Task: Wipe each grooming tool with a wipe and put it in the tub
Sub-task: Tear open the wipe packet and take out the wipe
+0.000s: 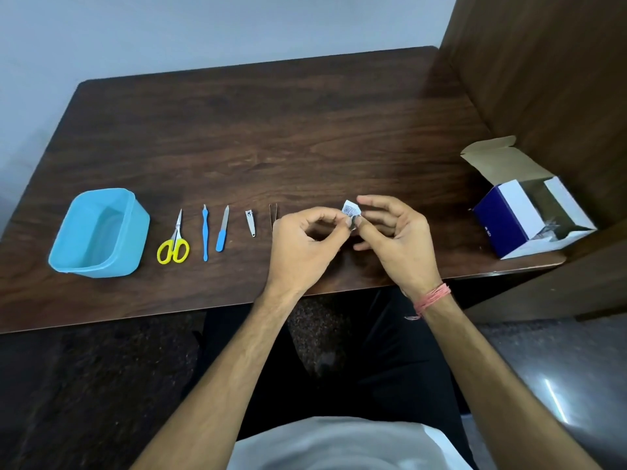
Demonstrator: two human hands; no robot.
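A small white wipe packet (351, 210) is pinched between the fingertips of my left hand (305, 245) and my right hand (397, 239), just above the table near its front edge. To their left, grooming tools lie in a row: yellow-handled scissors (173, 244), a blue cuticle tool (205, 232), a blue-handled nail file (222, 228), a small metal nail clipper (250, 223) and tweezers (272, 213), partly hidden by my left hand. The blue tub (64, 252) stands at the far left with nothing visible inside.
An open blue-and-white cardboard box (502, 218) sits at the table's right front corner, beside a brown wooden partition (543, 79). The dark wooden table (258, 137) stretches back to a pale wall. My legs are below the front edge.
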